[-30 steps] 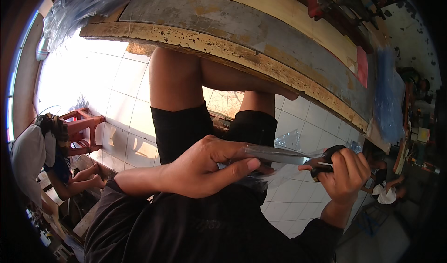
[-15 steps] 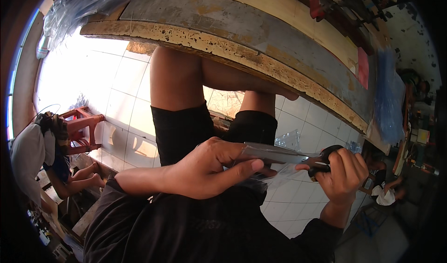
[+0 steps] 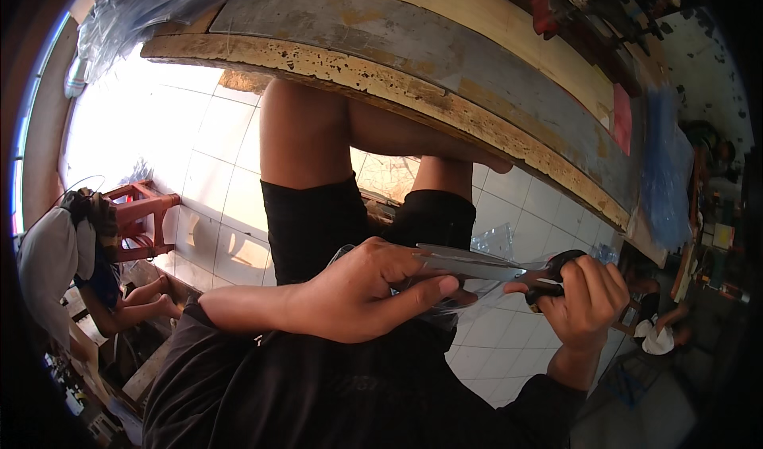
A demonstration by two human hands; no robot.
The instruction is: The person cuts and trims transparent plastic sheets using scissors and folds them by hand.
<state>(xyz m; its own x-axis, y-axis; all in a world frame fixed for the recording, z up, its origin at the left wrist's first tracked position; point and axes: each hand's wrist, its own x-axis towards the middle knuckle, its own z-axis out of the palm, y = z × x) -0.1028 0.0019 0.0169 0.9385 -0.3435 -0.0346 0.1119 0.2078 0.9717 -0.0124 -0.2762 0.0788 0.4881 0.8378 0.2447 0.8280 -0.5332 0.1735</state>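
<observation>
Black-handled scissors (image 3: 548, 276) sit in my right hand (image 3: 592, 299), whose fingers are wrapped round the loops. Their long metal blades (image 3: 477, 266) point left toward my left hand (image 3: 369, 290). That hand is closed, thumb stretched along clear plastic film (image 3: 494, 242) that it grips. The film shows behind and below the blades, over my lap. Its see-through edges are hard to follow, and I cannot tell exactly where the blades meet it.
A worn wooden bench (image 3: 413, 75) with a grey top runs across the far side. Plastic film (image 3: 151, 20) is heaped at its left end, and bluish film (image 3: 666, 179) hangs at its right. A red stool (image 3: 147, 218) stands at left. People sit at both sides.
Both hands stay almost in place, with the scissors held at nearly the same angle. The film below the blades has shifted slightly, and a curl of it now shows beyond my left hand.
</observation>
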